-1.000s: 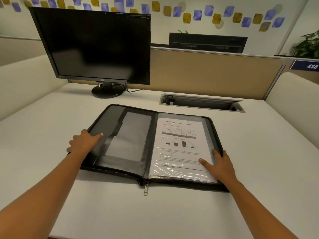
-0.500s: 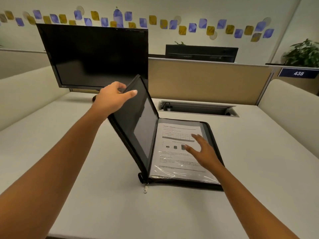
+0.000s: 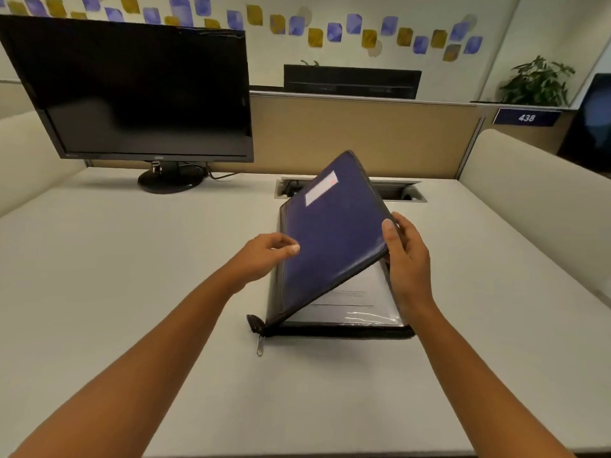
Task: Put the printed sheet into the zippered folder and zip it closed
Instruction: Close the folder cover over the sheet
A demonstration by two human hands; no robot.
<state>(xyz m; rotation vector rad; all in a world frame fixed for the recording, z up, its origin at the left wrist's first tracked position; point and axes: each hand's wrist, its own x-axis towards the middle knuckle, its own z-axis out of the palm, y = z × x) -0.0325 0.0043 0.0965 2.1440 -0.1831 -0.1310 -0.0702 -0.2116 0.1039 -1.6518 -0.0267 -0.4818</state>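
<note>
The zippered folder lies on the white desk, its dark blue cover tilted partway down over the right half. The printed sheet lies inside under a clear sleeve, and only its lower part shows below the cover. My right hand grips the cover's free right edge, thumb on top and fingers underneath. My left hand hovers at the cover's left side near the spine, its fingers loosely curled and its thumb tip at the cover. The metal zipper pull hangs at the folder's near left corner, and the zip is undone.
A black monitor on a round stand stands at the back left, its cable trailing right. A recessed cable tray sits behind the folder. Tan partition and cream side panels fence the desk. A plant sits far right.
The folder lay open flat; my left hand swung the cover up and over to the right. My right hand left the sheet and took the cover's edge. The blue outside now faces up.
</note>
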